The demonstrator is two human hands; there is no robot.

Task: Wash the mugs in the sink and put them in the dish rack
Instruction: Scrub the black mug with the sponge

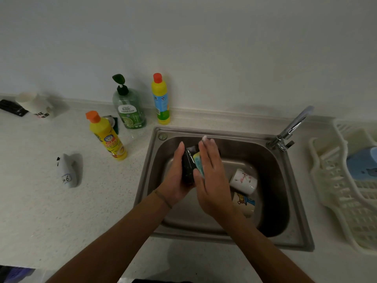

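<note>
Over the steel sink, the left hand grips a glossy black mug; the right hand presses a soapy yellow-blue sponge against it. Likely slippery, breakable: hold its body firmly.

A kitchen, likely in a home. A stainless steel sink with a chrome faucet sits in a pale speckled tabletop at the centre of the frame. Dish soap bottles stand against the wall at upper left, and a white plastic dish rack lies at the right edge.
</note>
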